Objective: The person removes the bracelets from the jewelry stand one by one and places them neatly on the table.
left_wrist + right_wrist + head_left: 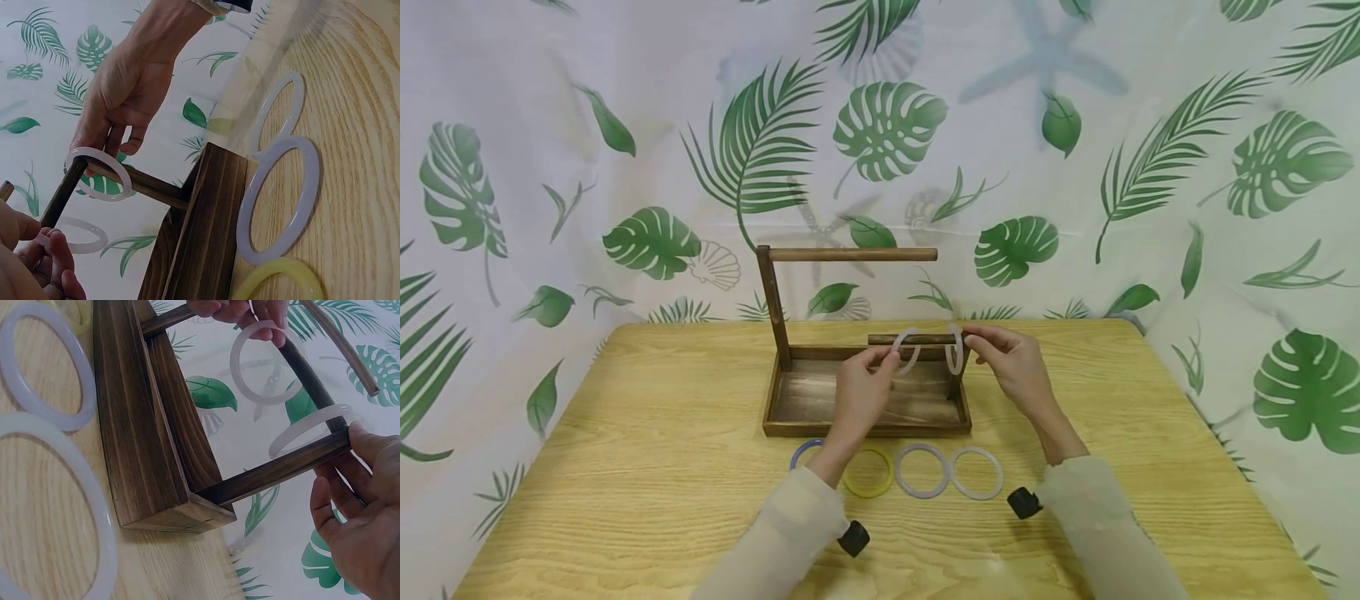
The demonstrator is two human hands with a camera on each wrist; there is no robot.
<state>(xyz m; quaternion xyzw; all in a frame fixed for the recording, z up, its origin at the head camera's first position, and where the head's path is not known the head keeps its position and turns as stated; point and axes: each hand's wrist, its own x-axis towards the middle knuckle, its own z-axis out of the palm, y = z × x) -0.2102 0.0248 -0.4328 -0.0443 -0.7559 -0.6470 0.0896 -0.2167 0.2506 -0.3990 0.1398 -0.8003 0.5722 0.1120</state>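
Observation:
My left hand (861, 396) pinches a pale translucent ring (904, 337) at the lower bar (880, 339) of a dark wooden stand; the bar appears to run through it. A second pale ring (959, 357) hangs around the same bar, beside the right post. With thumb and fingertips my right hand (1015, 371) grips the top corner of that post (281, 464). In the right wrist view the hanging ring (300, 430) leans close to this corner, and the left fingers (272, 312) hold the other ring (236, 372) farther along.
The stand's tray (850, 431) lies below, and a longer upper bar (857, 254) extends from its tall left post (773, 304). In front of the tray, a blue ring (795, 454), yellow ring (868, 495), lavender ring (922, 495) and whitish ring (977, 497) lie on the wooden table (662, 417).

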